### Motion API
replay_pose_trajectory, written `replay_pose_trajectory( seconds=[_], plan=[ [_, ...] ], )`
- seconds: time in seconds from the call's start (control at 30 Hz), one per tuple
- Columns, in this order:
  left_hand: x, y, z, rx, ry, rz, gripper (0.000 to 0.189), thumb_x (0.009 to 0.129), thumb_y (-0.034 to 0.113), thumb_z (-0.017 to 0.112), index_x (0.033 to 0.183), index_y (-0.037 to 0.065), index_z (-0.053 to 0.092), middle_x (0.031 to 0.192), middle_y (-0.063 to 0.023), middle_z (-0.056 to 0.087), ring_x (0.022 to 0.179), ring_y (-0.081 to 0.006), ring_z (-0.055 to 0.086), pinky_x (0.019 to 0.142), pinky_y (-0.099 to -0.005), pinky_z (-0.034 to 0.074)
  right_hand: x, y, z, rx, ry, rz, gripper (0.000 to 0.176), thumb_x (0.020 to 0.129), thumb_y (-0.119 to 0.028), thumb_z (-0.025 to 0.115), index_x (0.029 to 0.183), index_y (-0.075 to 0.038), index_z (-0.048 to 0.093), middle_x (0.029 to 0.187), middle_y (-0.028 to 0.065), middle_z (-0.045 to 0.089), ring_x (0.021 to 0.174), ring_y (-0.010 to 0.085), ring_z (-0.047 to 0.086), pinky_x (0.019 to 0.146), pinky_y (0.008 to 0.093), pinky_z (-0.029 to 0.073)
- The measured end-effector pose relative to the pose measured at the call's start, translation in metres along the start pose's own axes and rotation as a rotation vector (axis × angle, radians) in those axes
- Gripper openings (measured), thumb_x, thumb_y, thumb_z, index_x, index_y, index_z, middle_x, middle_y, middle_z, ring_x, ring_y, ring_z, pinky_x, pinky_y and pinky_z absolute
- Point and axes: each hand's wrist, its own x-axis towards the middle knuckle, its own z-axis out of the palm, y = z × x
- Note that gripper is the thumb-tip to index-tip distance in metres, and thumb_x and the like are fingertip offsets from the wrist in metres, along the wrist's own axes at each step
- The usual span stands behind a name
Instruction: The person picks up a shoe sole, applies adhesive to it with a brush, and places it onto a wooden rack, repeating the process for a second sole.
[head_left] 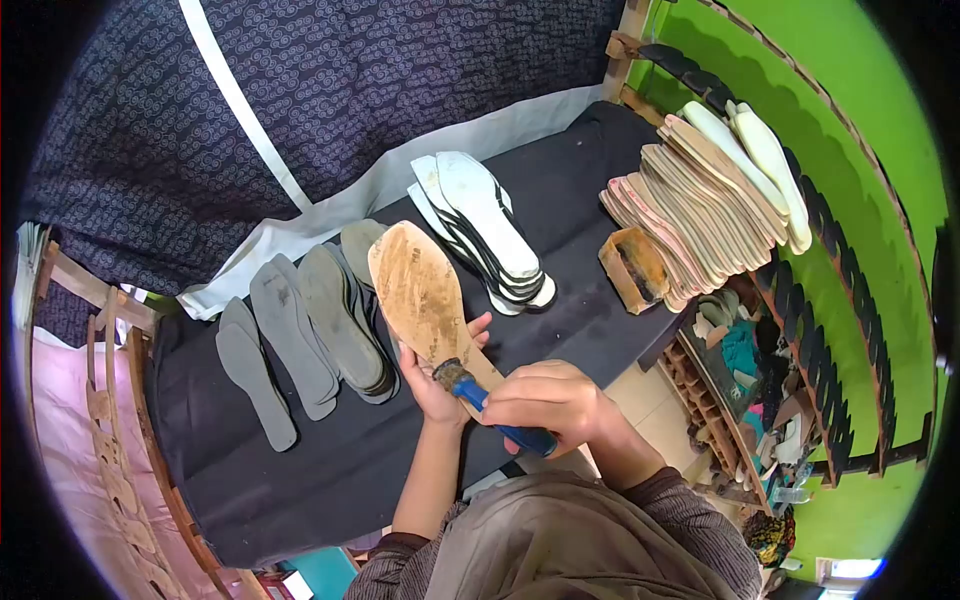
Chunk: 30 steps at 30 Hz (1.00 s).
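My left hand [436,388] holds a tan sole-shaped piece [420,290] from beneath, with its wide end pointing away from me. Brown smears cover its upper face. Wrapped round the blue handle of a brush [468,388] is my right hand [545,402]. The brush's dark round head rests at the narrow part of the sole, close to my left fingers. Grey soles [340,320] lie in overlapping piles left of the held piece. White soles with black layers [485,215] are stacked just beyond it, to the right.
A tall row of beige and pink soles [700,205] stands at the table's right end, beside a stained open box [634,270]. Dark cloth covers the table [290,500]. Wooden racks [715,410] stand at the right, a wooden frame [150,420] at the left.
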Motion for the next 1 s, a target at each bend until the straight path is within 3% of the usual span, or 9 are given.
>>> replay_pose_trajectory(
  seconds=[0.17,0.23,0.27,0.43,0.63,0.67,0.87,0.97,1.0],
  plan=[
    [-0.002,-0.004,0.000,-0.025,-0.009,-0.012,0.064,0.093,0.052,0.020,0.136,0.007,0.033,0.126,-0.0146,0.049,0.109,-0.0402,0.054,0.087,-0.0403,0.048,0.002,0.005,0.003,-0.098,0.134,-0.010,0.028,0.061,-0.010,0.074,0.086,-0.002,0.066,0.083,0.0098,0.063,0.064,0.0261,0.062,0.053,0.0315,0.049],
    [-0.001,-0.004,-0.003,-0.019,-0.033,0.000,0.064,0.093,0.051,0.022,0.137,0.007,0.032,0.128,-0.0141,0.048,0.110,-0.0415,0.053,0.089,-0.0408,0.047,0.000,-0.001,0.004,-0.018,0.022,-0.037,0.032,0.057,-0.008,0.073,0.087,-0.002,0.066,0.083,0.0100,0.063,0.064,0.0259,0.062,0.053,0.0314,0.049],
    [0.000,-0.004,-0.004,-0.055,-0.033,-0.018,0.063,0.093,0.051,0.023,0.137,0.007,0.032,0.129,-0.0137,0.047,0.112,-0.0415,0.052,0.090,-0.0412,0.046,-0.002,-0.006,0.001,0.095,-0.062,0.051,0.049,0.043,0.003,0.064,0.092,-0.001,0.061,0.091,0.0098,0.060,0.073,0.0297,0.059,0.061,0.0350,0.048],
    [0.000,-0.004,0.006,-0.173,-0.012,0.021,0.061,0.094,0.049,0.024,0.138,0.009,0.033,0.130,-0.0125,0.047,0.117,-0.0414,0.048,0.095,-0.0421,0.043,-0.005,0.003,-0.001,-0.010,0.100,0.071,0.050,0.043,0.003,0.067,0.092,0.000,0.061,0.092,0.0106,0.061,0.076,0.0293,0.061,0.063,0.0344,0.050],
    [0.001,-0.006,-0.005,-0.023,-0.140,0.015,0.063,0.095,0.050,0.020,0.135,0.004,0.034,0.128,-0.0155,0.047,0.116,-0.0322,0.050,0.095,-0.0400,0.043,-0.005,0.004,0.007,-0.145,0.226,0.053,0.043,0.049,0.000,0.071,0.091,0.000,0.061,0.092,0.0117,0.061,0.074,0.0281,0.061,0.063,0.0340,0.050],
    [0.000,-0.006,-0.001,-0.012,-0.094,-0.035,0.062,0.096,0.049,0.018,0.135,0.004,0.034,0.129,-0.0155,0.047,0.115,-0.0319,0.051,0.095,-0.0396,0.044,0.000,0.004,0.008,-0.193,0.277,0.049,0.027,0.058,-0.002,0.074,0.084,0.000,0.066,0.082,0.0115,0.063,0.067,0.0252,0.063,0.059,0.0306,0.052],
    [0.002,-0.003,0.007,0.087,-0.107,-0.100,0.062,0.097,0.050,0.014,0.137,0.006,0.032,0.134,-0.0134,0.045,0.094,-0.0209,0.057,0.075,-0.0338,0.052,-0.006,0.000,0.006,-0.135,0.134,0.065,0.043,0.047,0.004,0.065,0.089,-0.001,0.062,0.089,0.0106,0.060,0.073,0.0299,0.060,0.062,0.0344,0.050],
    [0.003,-0.001,0.009,0.025,-0.007,-0.084,0.062,0.097,0.050,0.014,0.138,0.006,0.032,0.134,-0.0137,0.046,0.092,-0.0187,0.057,0.074,-0.0333,0.053,-0.006,-0.004,-0.004,0.054,-0.001,0.112,0.044,0.045,0.008,0.060,0.088,-0.001,0.061,0.087,0.0110,0.060,0.072,0.0306,0.060,0.062,0.0347,0.049],
    [0.003,0.001,0.008,-0.032,-0.135,-0.097,0.061,0.098,0.049,0.015,0.139,0.007,0.031,0.135,-0.0137,0.045,0.099,-0.0189,0.055,0.080,-0.0335,0.050,-0.005,-0.002,-0.006,0.055,0.037,0.111,0.044,0.046,0.008,0.061,0.088,-0.002,0.061,0.088,0.0110,0.060,0.071,0.0301,0.060,0.061,0.0346,0.049]
  ],
)
